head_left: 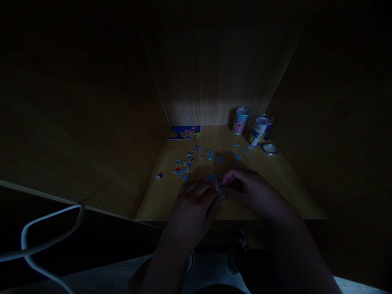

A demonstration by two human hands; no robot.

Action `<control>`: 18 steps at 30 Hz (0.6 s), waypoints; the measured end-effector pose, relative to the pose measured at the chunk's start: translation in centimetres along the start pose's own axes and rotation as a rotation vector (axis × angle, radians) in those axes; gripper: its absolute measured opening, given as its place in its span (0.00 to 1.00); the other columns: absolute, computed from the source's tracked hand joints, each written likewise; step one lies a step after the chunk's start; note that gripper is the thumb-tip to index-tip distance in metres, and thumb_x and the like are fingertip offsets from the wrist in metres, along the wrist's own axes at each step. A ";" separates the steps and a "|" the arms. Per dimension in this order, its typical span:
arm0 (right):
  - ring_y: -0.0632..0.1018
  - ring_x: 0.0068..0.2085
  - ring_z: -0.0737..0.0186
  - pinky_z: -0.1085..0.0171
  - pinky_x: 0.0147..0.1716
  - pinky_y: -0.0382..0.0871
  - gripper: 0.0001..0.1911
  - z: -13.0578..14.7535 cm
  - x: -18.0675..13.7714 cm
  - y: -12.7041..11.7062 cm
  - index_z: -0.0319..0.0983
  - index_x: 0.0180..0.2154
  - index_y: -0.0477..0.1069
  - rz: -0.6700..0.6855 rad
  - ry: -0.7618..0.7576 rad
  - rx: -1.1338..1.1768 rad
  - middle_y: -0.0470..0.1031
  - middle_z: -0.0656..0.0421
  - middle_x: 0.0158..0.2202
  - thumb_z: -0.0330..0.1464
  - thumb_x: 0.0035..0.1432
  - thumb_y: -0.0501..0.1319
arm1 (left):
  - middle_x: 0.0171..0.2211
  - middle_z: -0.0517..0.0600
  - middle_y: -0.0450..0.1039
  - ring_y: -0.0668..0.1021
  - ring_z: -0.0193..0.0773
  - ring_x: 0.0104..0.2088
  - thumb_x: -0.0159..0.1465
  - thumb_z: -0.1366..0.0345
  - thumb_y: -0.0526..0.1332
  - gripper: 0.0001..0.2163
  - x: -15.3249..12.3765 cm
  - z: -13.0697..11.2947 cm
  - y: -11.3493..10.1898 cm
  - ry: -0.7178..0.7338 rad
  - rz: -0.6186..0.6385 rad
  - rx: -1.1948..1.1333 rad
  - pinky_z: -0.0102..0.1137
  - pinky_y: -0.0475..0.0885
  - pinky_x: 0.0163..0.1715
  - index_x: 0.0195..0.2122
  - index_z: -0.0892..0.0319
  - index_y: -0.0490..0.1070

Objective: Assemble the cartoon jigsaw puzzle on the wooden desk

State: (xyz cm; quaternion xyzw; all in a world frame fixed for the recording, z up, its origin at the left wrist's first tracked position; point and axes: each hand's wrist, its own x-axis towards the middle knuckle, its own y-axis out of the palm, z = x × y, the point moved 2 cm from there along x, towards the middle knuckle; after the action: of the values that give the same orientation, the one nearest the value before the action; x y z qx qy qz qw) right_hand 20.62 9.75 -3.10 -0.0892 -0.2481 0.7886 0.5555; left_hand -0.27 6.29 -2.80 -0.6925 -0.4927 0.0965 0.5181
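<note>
A partly joined jigsaw puzzle (219, 187) lies on the wooden shelf near its front edge, between my hands. My left hand (196, 200) rests over its left side, palm down, with the fingers bent and their tips partly hidden. From the right, my right hand (245, 185) reaches in, thumb and forefinger pinched at the puzzle's edge. Whatever sits in that pinch is too dark and small to make out. Behind my hands, loose puzzle pieces (183, 163) are scattered to the left, and more pieces (238, 156) to the right.
A colourful picture card (184, 132) lies at the back left. Two printed canisters, one pink and blue (240, 121) and one blue and white (259, 130), stand at the back right beside a round lid (270, 149). Wooden panels enclose the shelf (294, 196). A white cable (49, 212) hangs lower left.
</note>
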 end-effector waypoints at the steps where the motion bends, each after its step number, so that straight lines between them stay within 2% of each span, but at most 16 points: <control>1: 0.79 0.34 0.64 0.65 0.35 0.72 0.05 -0.1 0.0 0.1 0.42 0.37 0.74 0.000 0.000 -0.012 0.81 0.62 0.34 0.35 0.66 0.66 | 0.51 0.50 0.80 0.79 0.48 0.50 0.72 0.70 0.64 0.07 0.0 0.0 0.0 0.001 -0.002 0.004 0.47 0.71 0.55 0.49 0.53 0.77; 9: 0.79 0.33 0.64 0.65 0.34 0.71 0.03 0.1 0.1 0.2 0.43 0.39 0.76 -0.014 -0.017 -0.049 0.81 0.62 0.33 0.34 0.68 0.64 | 0.51 0.50 0.80 0.79 0.47 0.50 0.73 0.69 0.64 0.07 0.1 0.0 0.0 0.011 0.004 0.021 0.47 0.71 0.55 0.49 0.53 0.77; 11: 0.80 0.35 0.62 0.64 0.36 0.72 0.03 0.2 0.0 -0.6 0.44 0.42 0.76 -0.149 -0.028 -0.093 0.82 0.61 0.36 0.34 0.69 0.63 | 0.50 0.50 0.81 0.79 0.47 0.49 0.73 0.69 0.64 0.06 0.2 -0.1 -0.1 0.012 0.003 0.022 0.47 0.72 0.54 0.48 0.53 0.78; 15: 0.82 0.41 0.56 0.58 0.43 0.75 0.08 -0.5 -0.4 -2.7 0.42 0.47 0.76 -0.513 0.017 -0.246 0.82 0.54 0.45 0.36 0.70 0.61 | 0.49 0.51 0.81 0.80 0.48 0.49 0.73 0.69 0.63 0.05 0.2 -0.2 -0.3 0.022 -0.011 0.030 0.48 0.73 0.54 0.46 0.54 0.78; 18: 0.82 0.42 0.52 0.54 0.45 0.75 0.10 -1.1 -0.4 -3.4 0.41 0.47 0.78 -0.586 0.056 -0.385 0.82 0.50 0.47 0.35 0.69 0.60 | 0.50 0.51 0.81 0.80 0.48 0.50 0.74 0.69 0.63 0.06 0.1 -0.2 -0.3 0.024 -0.014 0.028 0.48 0.72 0.56 0.47 0.53 0.78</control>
State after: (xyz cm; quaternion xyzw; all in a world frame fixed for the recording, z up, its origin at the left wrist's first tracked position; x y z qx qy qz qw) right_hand 24.08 10.64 -2.42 -0.1388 -0.3919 0.5318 0.7378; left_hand -0.25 6.25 -2.43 -0.6827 -0.4898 0.0916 0.5343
